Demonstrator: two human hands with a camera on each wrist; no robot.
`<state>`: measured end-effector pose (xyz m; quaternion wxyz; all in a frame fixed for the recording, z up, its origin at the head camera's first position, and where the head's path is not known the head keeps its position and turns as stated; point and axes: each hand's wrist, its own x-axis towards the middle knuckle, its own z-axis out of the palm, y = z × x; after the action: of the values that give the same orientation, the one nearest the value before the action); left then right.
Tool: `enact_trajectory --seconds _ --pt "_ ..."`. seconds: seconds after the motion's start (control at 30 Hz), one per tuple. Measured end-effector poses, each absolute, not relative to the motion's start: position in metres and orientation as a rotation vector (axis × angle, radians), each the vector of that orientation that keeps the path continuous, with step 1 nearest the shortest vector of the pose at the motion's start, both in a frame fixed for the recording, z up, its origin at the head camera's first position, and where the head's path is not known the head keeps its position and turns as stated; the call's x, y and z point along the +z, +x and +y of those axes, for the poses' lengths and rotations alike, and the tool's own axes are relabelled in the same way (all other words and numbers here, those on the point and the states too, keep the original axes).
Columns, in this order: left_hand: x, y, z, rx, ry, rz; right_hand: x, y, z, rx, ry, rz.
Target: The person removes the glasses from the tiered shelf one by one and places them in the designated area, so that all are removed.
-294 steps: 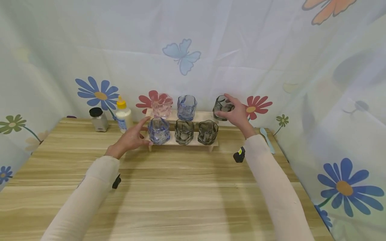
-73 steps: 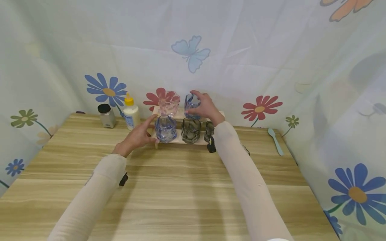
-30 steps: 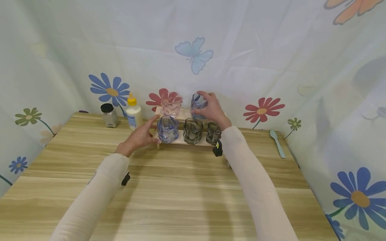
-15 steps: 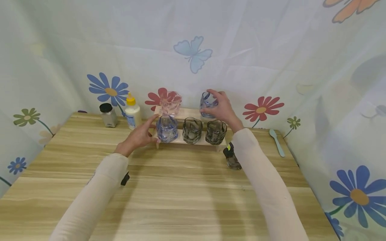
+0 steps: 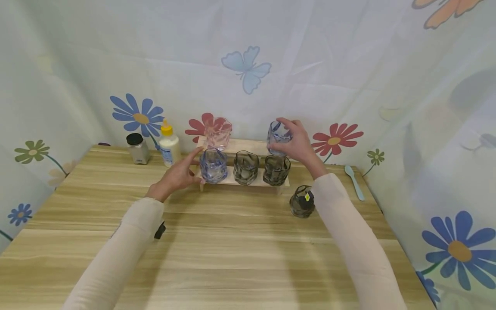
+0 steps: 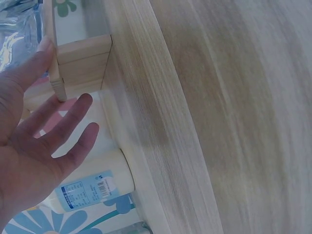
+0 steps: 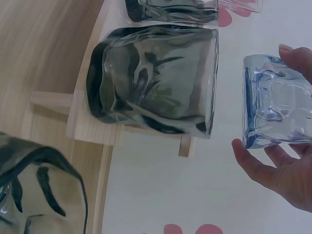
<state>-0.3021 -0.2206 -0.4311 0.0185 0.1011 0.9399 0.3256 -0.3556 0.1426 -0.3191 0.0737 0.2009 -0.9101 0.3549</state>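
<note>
Right fingers (image 7: 256, 168) — curled round blue glass (image 7: 273, 102)

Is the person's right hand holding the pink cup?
No, the right hand holds a blue cup; the pink cup stands on the wooden rack.

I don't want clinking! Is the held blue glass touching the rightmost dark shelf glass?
Apart: the right wrist view shows pale backdrop between blue glass and dark glass.
</note>
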Motion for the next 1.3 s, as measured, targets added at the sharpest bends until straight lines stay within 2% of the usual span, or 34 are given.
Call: enact_trajectory --seconds 1.3 --pt "-0.429 -0.300 -0.221 1.017 0.333 2.920 -0.353 -0.310 0.254 1.118 0.463 -2.649"
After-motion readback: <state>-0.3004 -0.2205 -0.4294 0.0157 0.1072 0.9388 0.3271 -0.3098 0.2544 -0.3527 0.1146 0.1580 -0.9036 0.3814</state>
